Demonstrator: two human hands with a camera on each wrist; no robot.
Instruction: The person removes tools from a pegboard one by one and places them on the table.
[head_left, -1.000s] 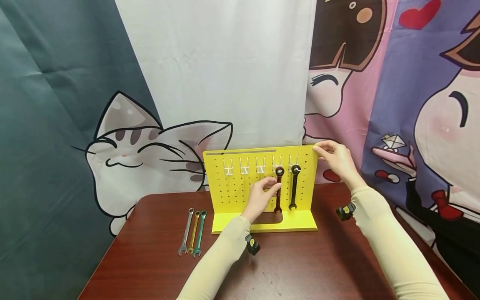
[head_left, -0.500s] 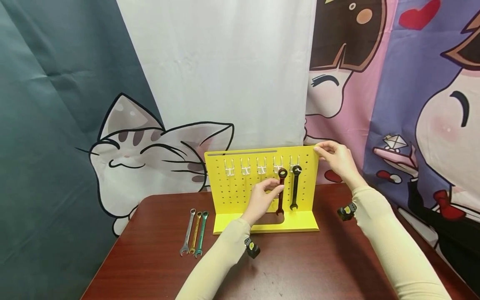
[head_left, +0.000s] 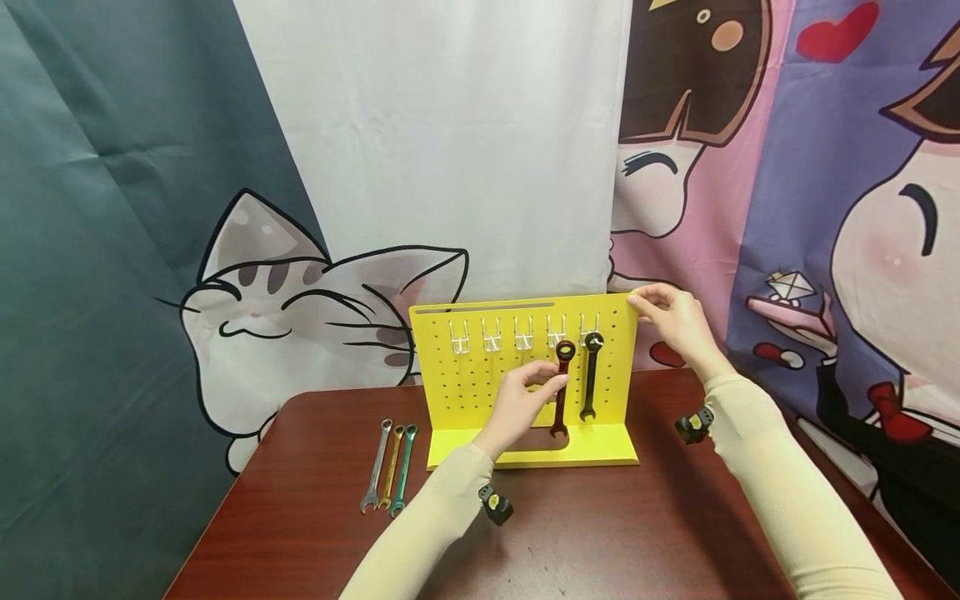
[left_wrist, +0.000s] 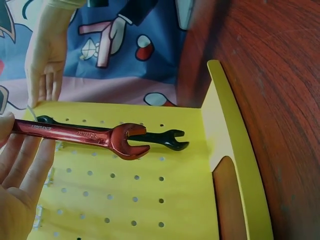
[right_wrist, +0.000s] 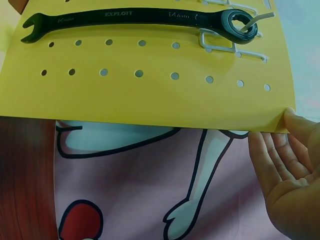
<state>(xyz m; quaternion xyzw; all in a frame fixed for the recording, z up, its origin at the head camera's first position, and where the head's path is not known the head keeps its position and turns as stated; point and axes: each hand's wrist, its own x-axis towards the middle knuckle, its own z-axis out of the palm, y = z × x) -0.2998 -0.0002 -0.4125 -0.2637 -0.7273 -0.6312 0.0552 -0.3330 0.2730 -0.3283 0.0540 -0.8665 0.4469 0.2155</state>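
My left hand (head_left: pixel 522 402) pinches a red combination wrench (head_left: pixel 562 392) between thumb and fingers, ring end up, in front of the yellow pegboard (head_left: pixel 468 392). Its ring is just below the fourth hook (head_left: pixel 556 335) from the left. In the left wrist view, the red wrench (left_wrist: pixel 92 136) crosses in front of a black one (left_wrist: pixel 170 140). That black wrench (right_wrist: pixel 125 18) hangs by its ring on the rightmost hook and is marked 14mm. My right hand (head_left: pixel 673 321) grips the board's upper right corner, thumb in front and fingers behind, as the right wrist view shows.
Silver (head_left: pixel 377 467), gold (head_left: pixel 392 468) and green (head_left: pixel 403 471) wrenches lie side by side on the brown table (head_left: pixel 315 517), left of the board. Wire hooks (head_left: pixel 492 337) line the board's upper part. A printed curtain (head_left: pixel 450 150) hangs behind.
The red wrench in my left hand has shifted slightly right and down, away from the hook. My right hand stays on the board's corner.
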